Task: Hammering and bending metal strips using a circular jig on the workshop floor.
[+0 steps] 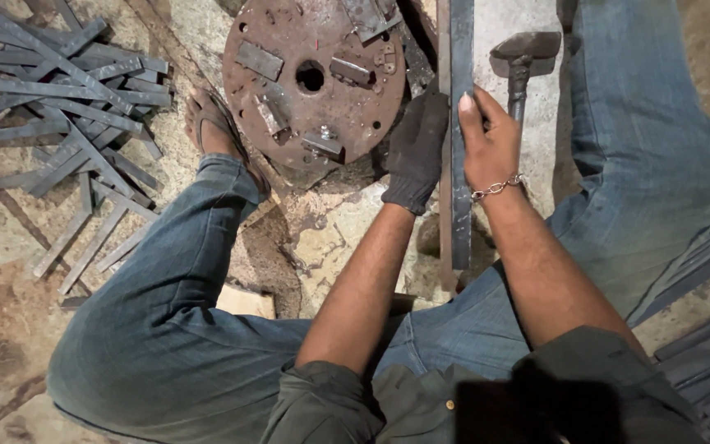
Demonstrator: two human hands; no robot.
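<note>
Steel bar [459,131], long and flat, runs away from the person between both hands, its near end over the floor [330,230] by the right thigh. The left hand [415,152], in a dark glove, grips the bar's left edge with fingers curled onto it. The right hand [491,144], bare with a chain bracelet, clamps the bar's right edge, thumb lying along the face. A hammer [523,57] lies just beyond the right hand. A rusty round plate [289,107] sits left of the bar; cut strips [67,99] are heaped farther left.
</note>
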